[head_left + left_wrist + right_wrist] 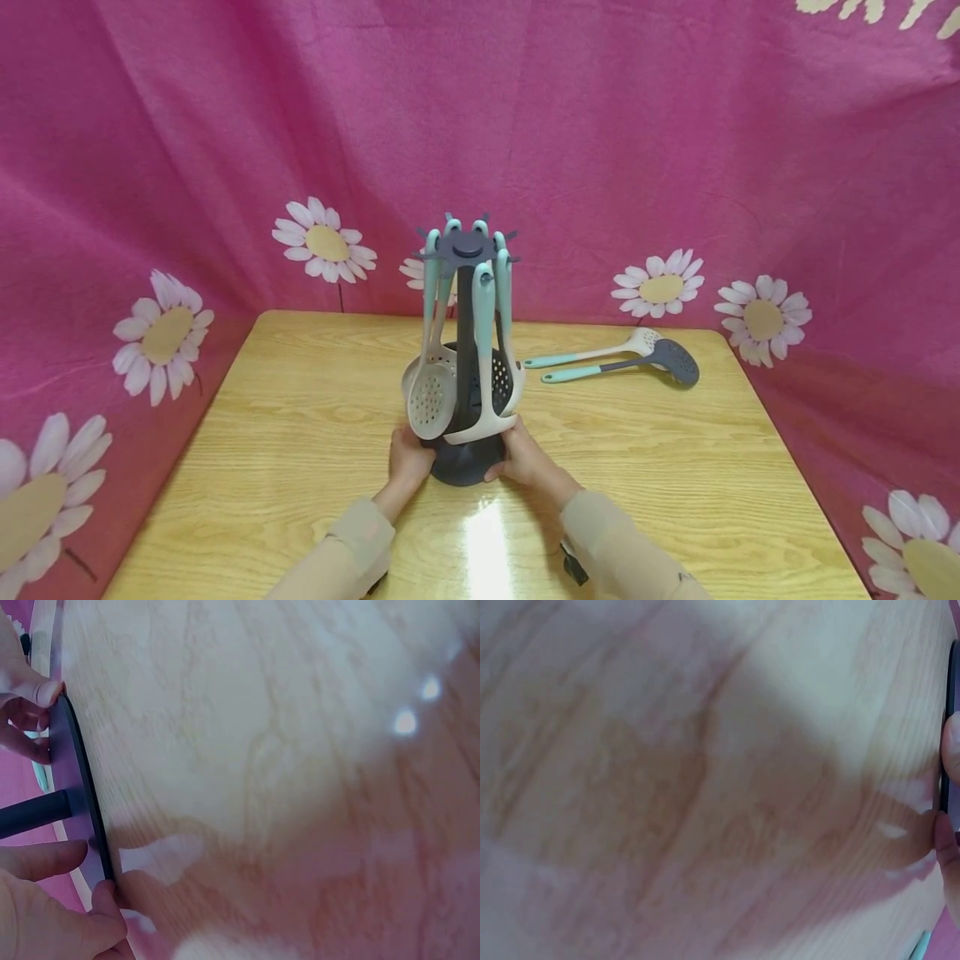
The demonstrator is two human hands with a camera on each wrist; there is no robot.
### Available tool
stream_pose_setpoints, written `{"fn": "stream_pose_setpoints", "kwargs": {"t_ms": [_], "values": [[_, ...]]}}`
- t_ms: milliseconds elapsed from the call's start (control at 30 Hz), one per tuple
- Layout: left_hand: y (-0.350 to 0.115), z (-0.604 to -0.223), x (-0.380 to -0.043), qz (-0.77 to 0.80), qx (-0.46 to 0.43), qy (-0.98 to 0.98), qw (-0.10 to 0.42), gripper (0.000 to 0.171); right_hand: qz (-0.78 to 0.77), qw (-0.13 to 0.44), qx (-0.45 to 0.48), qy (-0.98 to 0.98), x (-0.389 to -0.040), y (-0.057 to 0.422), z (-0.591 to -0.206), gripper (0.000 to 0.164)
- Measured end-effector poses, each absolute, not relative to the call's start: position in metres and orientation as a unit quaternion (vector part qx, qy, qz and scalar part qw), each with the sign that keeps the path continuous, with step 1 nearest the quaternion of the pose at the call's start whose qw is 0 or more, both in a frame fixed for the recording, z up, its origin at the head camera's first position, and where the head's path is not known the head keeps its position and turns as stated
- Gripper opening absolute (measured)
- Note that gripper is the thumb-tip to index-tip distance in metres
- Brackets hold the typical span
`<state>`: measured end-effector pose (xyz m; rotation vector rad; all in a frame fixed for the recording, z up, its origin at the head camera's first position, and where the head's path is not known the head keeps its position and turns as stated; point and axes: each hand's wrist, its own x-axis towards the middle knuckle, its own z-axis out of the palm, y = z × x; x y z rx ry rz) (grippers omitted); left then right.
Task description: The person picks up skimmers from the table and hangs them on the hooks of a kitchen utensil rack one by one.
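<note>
A dark utensil stand [465, 325] rises upright at the middle of the table, several mint-handled utensils hanging from its top ring. Toward the front hang a pale perforated skimmer [432, 403] and a pale ladle [483, 427]. My left hand [410, 457] grips the left side of the round base [463, 467], and my right hand [527, 460] grips its right side. Seen from the left wrist, fingers and thumbs of both hands pinch the thin edge of the base [81, 780], close over the tabletop. The right wrist view catches only some right-hand fingers [949, 859] at the rim.
Right of the stand, a pale skimmer [600, 352] and a dark grey perforated skimmer [677, 363] lie overlapping on the wooden table [300, 417]. A pink flowered cloth [600, 150] hangs behind the table and along both sides.
</note>
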<state>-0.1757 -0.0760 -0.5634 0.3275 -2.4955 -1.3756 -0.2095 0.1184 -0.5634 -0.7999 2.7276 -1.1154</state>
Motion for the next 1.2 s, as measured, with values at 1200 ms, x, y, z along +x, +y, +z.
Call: {"fn": "stream_pose_setpoints", "kwargs": {"t_ms": [1200], "values": [[-0.056, -0.560, -0.156, -0.506, 0.140, -0.827, 0.201, 0.040, -0.371, 0.194, -0.387, 0.821, -0.258, 0.128, -0.550, 0.082]]}}
